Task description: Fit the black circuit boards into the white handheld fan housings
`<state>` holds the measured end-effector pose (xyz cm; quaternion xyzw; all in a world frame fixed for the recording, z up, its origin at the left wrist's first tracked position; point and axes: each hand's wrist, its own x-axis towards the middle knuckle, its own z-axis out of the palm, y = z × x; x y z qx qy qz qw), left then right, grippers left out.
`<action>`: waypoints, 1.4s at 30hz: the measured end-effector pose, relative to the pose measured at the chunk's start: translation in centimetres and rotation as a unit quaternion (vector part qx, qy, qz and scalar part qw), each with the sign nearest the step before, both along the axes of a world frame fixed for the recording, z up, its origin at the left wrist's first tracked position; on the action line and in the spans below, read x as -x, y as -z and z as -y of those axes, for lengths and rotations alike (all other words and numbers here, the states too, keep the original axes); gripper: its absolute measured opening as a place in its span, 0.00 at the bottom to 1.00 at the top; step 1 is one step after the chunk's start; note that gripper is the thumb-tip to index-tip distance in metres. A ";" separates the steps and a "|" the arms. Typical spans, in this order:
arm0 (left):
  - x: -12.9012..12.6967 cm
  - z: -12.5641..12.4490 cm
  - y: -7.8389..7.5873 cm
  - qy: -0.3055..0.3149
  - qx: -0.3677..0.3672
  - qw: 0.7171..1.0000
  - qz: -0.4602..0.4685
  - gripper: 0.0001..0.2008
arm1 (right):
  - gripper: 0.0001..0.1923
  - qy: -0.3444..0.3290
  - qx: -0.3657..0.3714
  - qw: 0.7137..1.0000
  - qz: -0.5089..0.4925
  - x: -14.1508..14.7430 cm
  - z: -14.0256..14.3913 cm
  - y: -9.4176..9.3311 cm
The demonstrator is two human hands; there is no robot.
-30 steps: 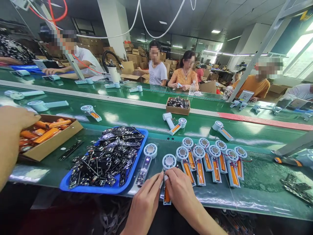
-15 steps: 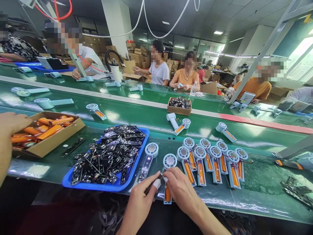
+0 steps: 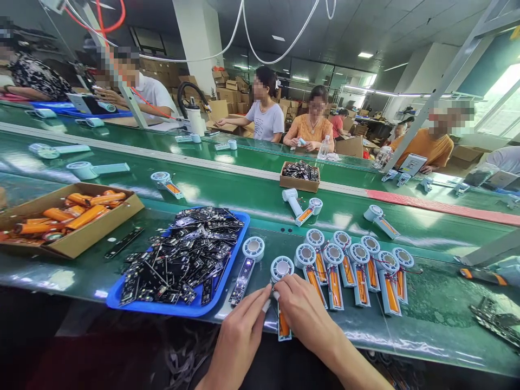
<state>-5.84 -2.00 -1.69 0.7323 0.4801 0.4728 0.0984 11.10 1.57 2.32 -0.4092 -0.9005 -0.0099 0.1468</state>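
My left hand (image 3: 244, 327) and my right hand (image 3: 304, 309) meet with fingers pinched over a light-blue handheld fan body (image 3: 282, 266) at the table's near edge. Its round head and the end of its handle, with an orange battery (image 3: 283, 324) inside, show around my right hand. A narrow circuit board showed in my left fingers a moment ago; they now hide it. What my right fingertips pinch is hidden. Just left stands another fan (image 3: 252, 249), its handle covered by a lit circuit board (image 3: 242, 281). To the right sit several fan bodies (image 3: 333, 254) with bare orange batteries.
A blue tray (image 3: 238, 265) heaped with black circuit boards lies to the left. Beyond it is a cardboard box (image 3: 87, 238) of orange batteries. Fan parts (image 3: 292, 200) lie on the green conveyor (image 3: 227, 189), near a small box of boards (image 3: 300, 185). Co-workers sit opposite.
My hands have drawn closer together, and the circuit board in my left fingers has gone from sight. Another person's hand at the battery box has mostly left at the left edge. The view has shifted slightly.
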 end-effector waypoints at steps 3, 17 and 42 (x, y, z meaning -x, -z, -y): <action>0.5 -0.2 -0.2 0.014 0.016 1.000 0.005 0.18 | 0.09 0.000 0.045 0.996 -0.071 -0.3 -0.1 0.3; 1.3 -1.1 -2.4 0.081 0.209 0.971 0.077 0.17 | 0.10 -0.062 0.101 0.980 -0.158 -1.4 -0.9 0.4; 0.9 0.5 -0.5 0.030 0.349 0.910 0.224 0.15 | 0.11 -0.023 0.176 0.927 -0.331 -0.3 -0.5 0.2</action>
